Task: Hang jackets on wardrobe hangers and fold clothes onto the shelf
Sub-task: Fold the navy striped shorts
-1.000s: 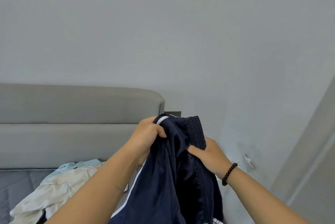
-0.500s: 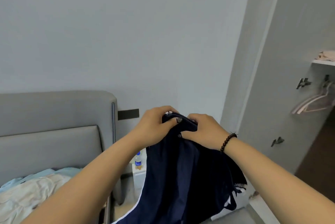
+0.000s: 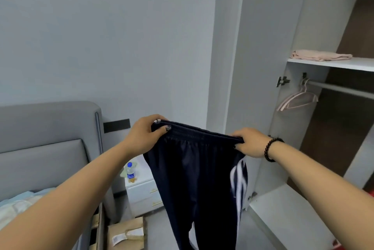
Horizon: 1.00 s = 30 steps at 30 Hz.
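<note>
Two bare arms are reaching out from the bottom corners. The left hand (image 3: 144, 136) is pinching one end of the waistband of the dark blue pants (image 3: 199, 179), and the right hand (image 3: 251, 142) is gripping the other end. A bead bracelet (image 3: 271, 149) is sitting on the right wrist. The pants are hanging straight down between the hands, in the air over the floor, touching nothing else. Half a second ago the hands were close together with the cloth bunched up; now they are wide apart and the waistband is pulled flat. Low on the left, the bed (image 3: 40, 148) and a white nightstand (image 3: 143, 191) are leaving a gap of floor. Farther off on the right, the open wardrobe is showing a shelf (image 3: 332, 63) with a folded pink cloth (image 3: 319, 55), and a pink hanger (image 3: 297, 101) is hanging from the rail (image 3: 344, 89).
</note>
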{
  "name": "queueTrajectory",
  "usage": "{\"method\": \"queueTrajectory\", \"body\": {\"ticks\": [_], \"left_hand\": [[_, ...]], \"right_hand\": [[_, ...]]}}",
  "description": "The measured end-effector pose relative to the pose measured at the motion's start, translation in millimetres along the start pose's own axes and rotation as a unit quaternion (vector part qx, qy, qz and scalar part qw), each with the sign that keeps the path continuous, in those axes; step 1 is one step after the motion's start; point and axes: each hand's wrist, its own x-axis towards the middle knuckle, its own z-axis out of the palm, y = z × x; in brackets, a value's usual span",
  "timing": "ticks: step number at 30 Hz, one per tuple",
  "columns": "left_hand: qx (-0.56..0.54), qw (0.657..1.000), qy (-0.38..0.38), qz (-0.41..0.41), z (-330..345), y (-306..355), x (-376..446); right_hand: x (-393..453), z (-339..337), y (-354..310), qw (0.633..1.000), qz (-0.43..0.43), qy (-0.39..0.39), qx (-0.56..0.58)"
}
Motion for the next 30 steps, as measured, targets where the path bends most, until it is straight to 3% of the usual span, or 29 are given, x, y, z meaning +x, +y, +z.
{"method": "queueTrajectory", "body": {"ticks": [4,9,11,13,15,18,19,20,21,22,23,24,26,28,30], "left_hand": [[0.177,0.978,-0.108,0.035,30.6,-19.6,-3.0],[0.199,0.951,-0.236,0.016,47.3,-35.4,2.4],[0.228,0.939,-0.255,0.027,47.8,-40.4,8.5],[0.176,0.965,-0.192,0.026,40.4,-38.3,19.1],[0.062,0.997,-0.053,0.013,28.3,-25.2,28.8],[-0.107,0.978,0.176,0.017,25.5,-5.5,19.9],[-0.107,0.976,0.189,0.022,32.2,-8.7,10.8],[-0.051,0.989,0.135,0.034,42.4,-19.4,0.5],[0.064,0.997,0.005,0.035,56.8,-39.7,-10.4],[0.160,0.978,-0.131,0.001,66.8,-60.0,-23.4],[0.217,0.955,-0.199,-0.043,72.0,-79.9,-32.7],[0.196,0.957,-0.194,-0.089,72.1,-96.1,-38.5],[0.027,0.975,-0.093,-0.199,66.3,-110.0,-45.0],[-0.109,0.951,-0.035,-0.288,62.4,-108.6,-52.4],[-0.234,0.906,-0.030,-0.352,62.1,-98.8,-61.6]], "right_hand": [[-10.1,-10.4,15.2,0.998,0.040,0.006,-0.044],[-23.9,-7.5,21.4,0.991,0.084,0.099,0.029],[-24.2,-8.1,16.5,0.987,0.083,0.123,0.054],[-21.7,-11.9,6.5,0.986,0.085,0.136,0.041],[-22.0,-20.3,-7.4,0.978,0.076,0.190,0.046],[-28.4,-19.1,-32.2,0.918,0.030,0.370,0.138],[-30.3,-9.6,-41.0,0.893,0.010,0.421,0.159],[-28.5,6.4,-44.9,0.890,0.000,0.428,0.158],[-23.5,27.1,-43.5,0.914,0.010,0.382,0.137],[-17.7,51.8,-39.0,0.952,0.047,0.285,0.099],[-13.1,77.6,-30.7,0.977,0.097,0.177,0.064],[-8.5,99.6,-21.7,0.983,0.138,0.113,0.046],[-2.0,126.5,-10.4,0.972,0.183,0.123,0.085],[3.2,135.8,-13.9,0.950,0.203,0.171,0.162],[8.7,137.6,-24.8,0.929,0.211,0.199,0.228]]}}
